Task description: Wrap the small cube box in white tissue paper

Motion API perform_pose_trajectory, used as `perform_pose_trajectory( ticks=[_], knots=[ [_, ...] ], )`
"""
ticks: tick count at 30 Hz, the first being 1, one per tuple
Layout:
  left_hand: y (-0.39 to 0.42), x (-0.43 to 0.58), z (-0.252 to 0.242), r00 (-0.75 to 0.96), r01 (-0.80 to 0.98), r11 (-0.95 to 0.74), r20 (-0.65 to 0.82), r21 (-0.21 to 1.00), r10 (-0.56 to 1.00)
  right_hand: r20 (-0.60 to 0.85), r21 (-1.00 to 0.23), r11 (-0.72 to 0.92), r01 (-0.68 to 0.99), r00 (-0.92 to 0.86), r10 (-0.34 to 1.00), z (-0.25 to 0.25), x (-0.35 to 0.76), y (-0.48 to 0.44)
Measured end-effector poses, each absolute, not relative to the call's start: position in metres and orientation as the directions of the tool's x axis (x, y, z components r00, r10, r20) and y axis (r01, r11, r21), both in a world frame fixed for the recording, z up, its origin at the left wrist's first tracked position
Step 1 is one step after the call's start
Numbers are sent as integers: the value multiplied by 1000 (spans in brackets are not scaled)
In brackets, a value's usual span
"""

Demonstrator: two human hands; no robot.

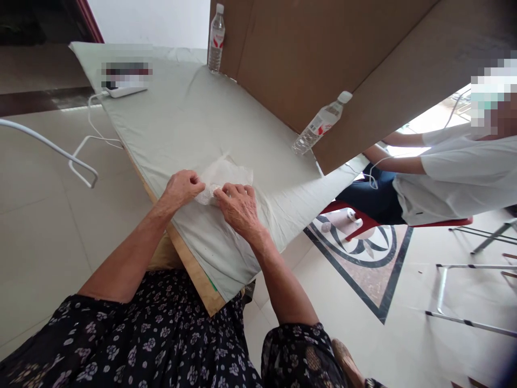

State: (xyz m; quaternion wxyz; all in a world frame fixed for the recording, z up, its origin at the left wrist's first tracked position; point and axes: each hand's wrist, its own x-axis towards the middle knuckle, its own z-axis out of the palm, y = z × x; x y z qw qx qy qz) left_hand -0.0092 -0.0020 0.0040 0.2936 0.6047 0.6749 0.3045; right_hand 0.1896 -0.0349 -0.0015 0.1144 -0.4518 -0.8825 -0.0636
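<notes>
A thin, see-through plastic bag (230, 170) lies crumpled on the cloth-covered table (169, 126). My left hand (183, 187) is closed in a pinch at the bag's left edge. On its near right side, the fingers of my right hand (239, 207) are curled down and gripping the film. Something pale and bumpy (214, 188) shows in the bag between my two hands, too small to make out.
Two water bottles (217, 40) (322, 124) stand against a brown cardboard panel (291, 59). A white power strip (127, 89) with a cable sits at the far left of the table. Behind the panel, at right, a person in a white shirt (464, 178) sits on a red chair (363, 221).
</notes>
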Motion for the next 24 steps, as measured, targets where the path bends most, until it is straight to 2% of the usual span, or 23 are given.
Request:
perform_pose_trajectory(
  ticks=[5,7,10,12,14,16,18,21,24],
  knots=[
    [-3,12,7,-38,331,128,-122,935,992,242,22,580,814,-567,787,2,187,-35],
    [-4,17,8,-1,243,148,-152,959,988,239,-7,586,810,-568,788,4,189,-37],
    [-4,16,11,77,201,187,-206,962,976,244,-87,581,809,-548,800,6,191,-38],
    [-4,11,14,138,219,185,-218,958,966,249,-137,563,815,-522,816,7,192,-37],
    [-4,8,16,196,295,111,-174,949,965,255,-174,558,811,-510,821,7,192,-36],
    [-5,9,15,263,430,-45,-78,902,962,272,-217,572,791,-514,814,6,194,-36],
    [-7,12,12,313,564,-204,22,800,950,329,-278,566,776,-476,816,3,200,-38],
    [-11,19,5,302,665,-303,126,682,945,446,-394,435,810,-245,861,-5,219,-44],
    [-15,23,-4,255,689,-310,181,655,950,398,-537,209,817,27,917,-16,241,-49]
  ],
)
